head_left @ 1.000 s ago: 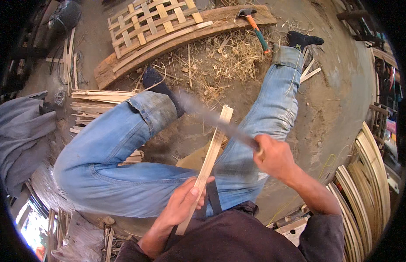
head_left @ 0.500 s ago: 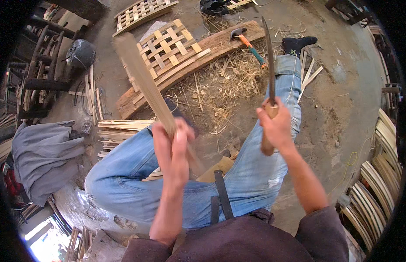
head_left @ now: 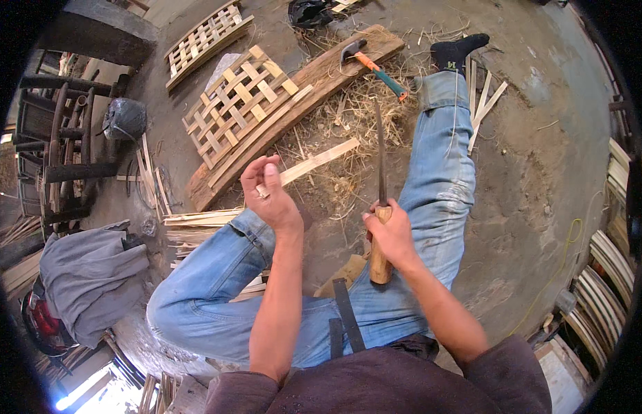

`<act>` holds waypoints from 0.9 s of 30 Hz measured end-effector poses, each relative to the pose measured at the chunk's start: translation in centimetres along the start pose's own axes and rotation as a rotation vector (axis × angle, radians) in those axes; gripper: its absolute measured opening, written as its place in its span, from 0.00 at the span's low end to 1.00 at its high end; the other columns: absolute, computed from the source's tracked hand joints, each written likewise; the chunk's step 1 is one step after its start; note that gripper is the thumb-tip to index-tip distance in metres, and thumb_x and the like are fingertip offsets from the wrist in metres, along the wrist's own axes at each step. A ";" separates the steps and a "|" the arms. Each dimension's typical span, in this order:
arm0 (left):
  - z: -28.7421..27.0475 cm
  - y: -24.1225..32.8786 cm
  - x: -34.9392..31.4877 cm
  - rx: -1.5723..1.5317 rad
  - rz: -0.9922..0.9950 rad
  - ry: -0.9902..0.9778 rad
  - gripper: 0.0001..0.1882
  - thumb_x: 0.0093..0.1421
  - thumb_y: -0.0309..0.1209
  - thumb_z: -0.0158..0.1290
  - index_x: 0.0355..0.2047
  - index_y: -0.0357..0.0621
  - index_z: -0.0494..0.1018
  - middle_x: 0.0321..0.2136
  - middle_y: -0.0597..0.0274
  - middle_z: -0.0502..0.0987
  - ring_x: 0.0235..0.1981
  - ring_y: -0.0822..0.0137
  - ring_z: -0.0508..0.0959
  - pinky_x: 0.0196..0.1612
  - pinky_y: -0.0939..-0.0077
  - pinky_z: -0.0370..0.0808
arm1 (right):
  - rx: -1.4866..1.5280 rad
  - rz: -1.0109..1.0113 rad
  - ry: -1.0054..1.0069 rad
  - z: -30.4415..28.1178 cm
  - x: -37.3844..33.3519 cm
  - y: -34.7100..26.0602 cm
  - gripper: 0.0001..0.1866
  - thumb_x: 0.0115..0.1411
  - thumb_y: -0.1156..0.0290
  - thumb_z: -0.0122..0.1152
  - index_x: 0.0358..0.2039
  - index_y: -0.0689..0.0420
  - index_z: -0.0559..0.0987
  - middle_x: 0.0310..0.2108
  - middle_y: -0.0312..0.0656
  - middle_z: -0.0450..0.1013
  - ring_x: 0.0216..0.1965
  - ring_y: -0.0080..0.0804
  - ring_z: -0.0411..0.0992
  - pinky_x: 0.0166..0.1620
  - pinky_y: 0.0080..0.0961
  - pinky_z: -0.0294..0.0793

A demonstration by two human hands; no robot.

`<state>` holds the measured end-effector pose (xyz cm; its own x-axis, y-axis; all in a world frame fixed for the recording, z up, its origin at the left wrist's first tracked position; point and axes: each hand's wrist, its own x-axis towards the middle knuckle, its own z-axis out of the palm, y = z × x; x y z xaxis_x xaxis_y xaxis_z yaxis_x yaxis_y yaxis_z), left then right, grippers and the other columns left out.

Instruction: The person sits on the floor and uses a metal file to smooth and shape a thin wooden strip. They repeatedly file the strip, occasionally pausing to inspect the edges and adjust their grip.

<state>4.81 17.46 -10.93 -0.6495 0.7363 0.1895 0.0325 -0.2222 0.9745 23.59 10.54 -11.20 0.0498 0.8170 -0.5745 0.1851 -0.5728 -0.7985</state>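
My left hand is closed round one end of a pale bamboo strip, which points away to the right over the shavings. In my right hand is the thick wooden handle of a long knife, its narrow dark blade pointing away from me. The blade and the strip are apart. Beyond my left hand, a woven bamboo panel leans across a thick wooden plank. A claw hammer with an orange and green handle lies at the plank's far end.
Shavings litter the floor between my legs. Bamboo strips are stacked by my left knee, and others lie by my right foot. A second woven panel lies far left. Curved strips are piled at the right.
The bamboo strip has swung from pointing up and left to pointing right, coming down in front of my left hand. My right hand and the knife have moved left and nearer to me.
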 end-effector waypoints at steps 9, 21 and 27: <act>4.6 0.6 4.6 -0.282 0.059 0.162 0.25 0.64 0.55 0.47 0.35 0.43 0.67 0.12 0.74 0.59 0.13 0.79 0.60 0.23 0.82 0.67 | -0.299 -0.077 -0.201 1.9 4.9 0.1 0.24 0.51 0.58 0.64 0.39 0.66 0.74 0.33 0.63 0.75 0.40 0.61 0.74 0.45 0.47 0.73; 1.6 0.0 6.3 -0.454 0.137 -0.014 0.08 0.57 0.27 0.39 0.37 0.47 0.64 0.15 0.70 0.56 0.12 0.77 0.55 0.17 0.83 0.56 | -0.531 -0.224 -0.206 3.3 5.6 -0.6 0.23 0.52 0.62 0.64 0.44 0.63 0.73 0.33 0.61 0.75 0.40 0.61 0.74 0.43 0.46 0.73; 2.3 1.0 7.3 -0.297 0.264 0.039 0.10 0.53 0.26 0.41 0.37 0.47 0.63 0.15 0.68 0.55 0.14 0.76 0.55 0.18 0.82 0.54 | -0.451 -0.275 -0.260 5.9 5.3 -2.2 0.20 0.53 0.63 0.63 0.39 0.65 0.71 0.29 0.61 0.75 0.36 0.63 0.74 0.41 0.50 0.74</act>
<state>1.82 24.09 -8.25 -0.6768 0.6058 0.4184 -0.0152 -0.5796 0.8147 17.63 15.71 -13.55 -0.2908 0.8558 -0.4279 0.5594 -0.2107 -0.8017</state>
